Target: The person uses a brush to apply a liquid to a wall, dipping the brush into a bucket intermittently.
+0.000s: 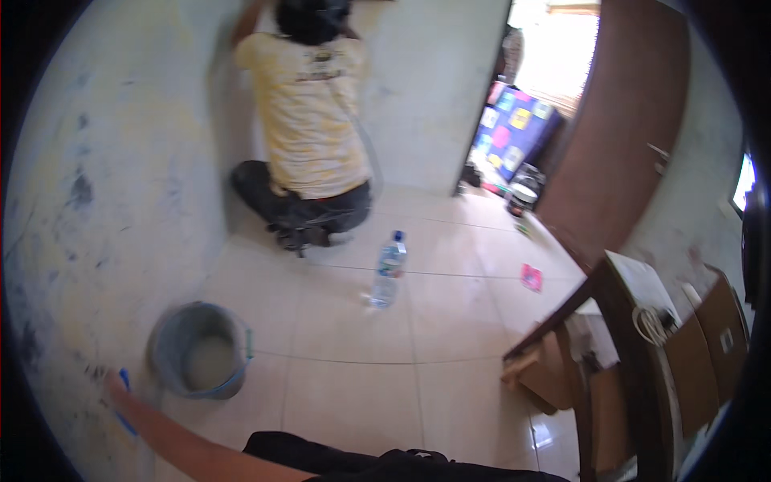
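My left hand (116, 391) reaches out to the wall (64, 265) on the left, its forearm coming in from the lower edge. It is closed on a blue thing (124, 379) held at the wall; the thing shows on both sides of the hand, but its kind is hidden. Close by on the floor stands a grey bucket (165, 345) with cloudy, greyish liquid in it and a thin handle resting at its rim. My right hand is out of view. Dark smudges and yellowish patches mark the wall.
A person in a yellow shirt (313, 120) sits cross-legged facing the far wall. A blue-capped water bottle (389, 277) stands mid-floor. At right, cardboard (546, 373) lies under a wooden table (594, 301). Beyond are a pink packet (531, 278) and an open brown door (618, 120).
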`<action>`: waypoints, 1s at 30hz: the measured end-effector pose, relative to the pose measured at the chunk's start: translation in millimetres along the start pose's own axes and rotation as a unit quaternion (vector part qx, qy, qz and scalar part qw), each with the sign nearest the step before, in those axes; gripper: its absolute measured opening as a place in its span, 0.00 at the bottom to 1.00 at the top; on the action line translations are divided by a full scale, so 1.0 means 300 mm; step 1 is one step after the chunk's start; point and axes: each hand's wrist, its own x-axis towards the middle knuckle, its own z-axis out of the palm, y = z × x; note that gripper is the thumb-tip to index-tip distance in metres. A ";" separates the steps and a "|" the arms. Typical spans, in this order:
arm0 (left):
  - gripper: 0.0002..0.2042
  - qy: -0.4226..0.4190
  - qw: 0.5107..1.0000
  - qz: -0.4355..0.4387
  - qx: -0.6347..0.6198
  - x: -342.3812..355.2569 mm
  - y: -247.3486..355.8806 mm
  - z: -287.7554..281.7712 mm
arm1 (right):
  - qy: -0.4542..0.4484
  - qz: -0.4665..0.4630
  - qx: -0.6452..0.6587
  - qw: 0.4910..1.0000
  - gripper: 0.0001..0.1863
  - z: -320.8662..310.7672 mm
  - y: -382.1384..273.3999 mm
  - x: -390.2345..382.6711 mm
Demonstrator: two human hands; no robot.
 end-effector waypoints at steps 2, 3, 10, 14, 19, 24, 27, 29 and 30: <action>0.12 -0.032 0.999 0.021 0.011 0.139 0.073 -0.055 | -0.001 -0.001 0.035 0.999 0.14 -0.036 0.093 -0.122; 0.12 -0.040 0.998 0.037 0.016 0.207 0.103 -0.079 | -0.005 0.001 0.051 0.999 0.14 -0.056 0.143 -0.195; 0.16 -0.063 0.991 0.108 0.057 0.493 0.303 -0.161 | -0.036 0.039 0.158 0.986 0.15 -0.211 0.248 -0.680; 0.18 -0.083 0.978 0.167 0.095 0.650 0.449 -0.192 | -0.044 0.116 0.180 0.976 0.16 -0.297 0.354 -0.964; 0.20 -0.075 0.975 0.174 0.116 0.695 0.486 -0.221 | -0.054 0.145 0.196 0.968 0.17 -0.357 0.358 -1.061; 0.23 -0.047 0.980 0.162 0.100 0.659 0.410 -0.265 | -0.078 0.114 0.209 0.968 0.18 -0.384 0.260 -0.948; 0.25 -0.009 0.986 0.148 0.070 0.562 0.320 -0.230 | -0.123 0.060 0.191 0.972 0.19 -0.429 0.156 -0.838; 0.26 0.033 0.989 0.136 0.055 0.512 0.299 -0.194 | -0.145 0.007 0.159 0.977 0.20 -0.458 0.075 -0.774; 0.27 0.061 0.988 0.129 0.059 0.484 0.296 -0.197 | -0.145 -0.016 0.140 0.979 0.20 -0.475 0.058 -0.750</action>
